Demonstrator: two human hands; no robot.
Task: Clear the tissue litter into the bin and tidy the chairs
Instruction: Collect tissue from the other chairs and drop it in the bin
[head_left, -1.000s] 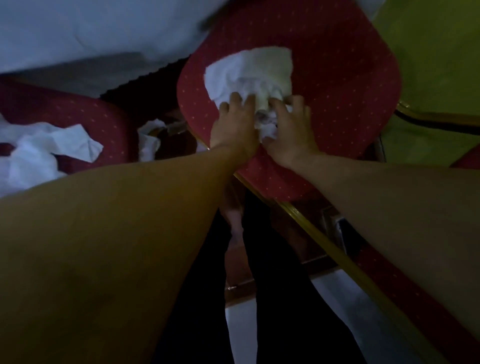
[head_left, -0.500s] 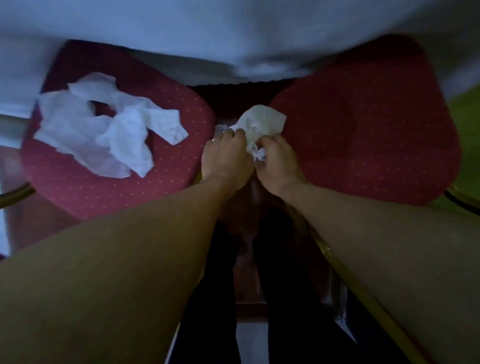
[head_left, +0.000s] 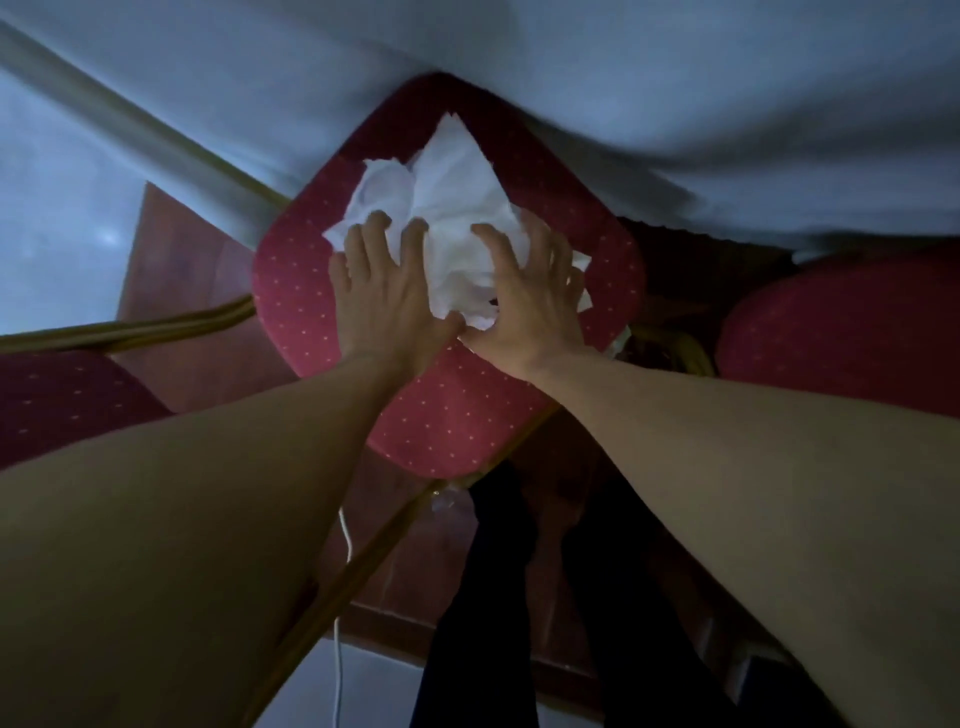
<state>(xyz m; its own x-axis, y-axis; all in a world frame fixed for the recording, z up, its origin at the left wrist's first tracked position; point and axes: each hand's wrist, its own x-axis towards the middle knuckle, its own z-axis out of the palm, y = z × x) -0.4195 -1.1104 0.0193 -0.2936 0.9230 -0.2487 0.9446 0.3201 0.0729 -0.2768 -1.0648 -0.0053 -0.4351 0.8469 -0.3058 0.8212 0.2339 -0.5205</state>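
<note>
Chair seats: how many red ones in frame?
3. The middle chair seat lies under both hands, carrying the tissue pile. A second seat is cut off at the left edge, a third at the right. The tablecloth may hide others.

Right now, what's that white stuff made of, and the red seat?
The white pile looks like thin tissue paper: matte, crumpled, with soft creases. The red seat looks like padded woven fabric with small pale dots and rounded edges. Its frame seems gold-painted metal, though it's dim.

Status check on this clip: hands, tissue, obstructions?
Left hand and right hand spread on tissue pile, gathering, not lifted. Pile lies on red chair seat. White tablecloth overhangs seat's far edge. No bin in view.
</note>
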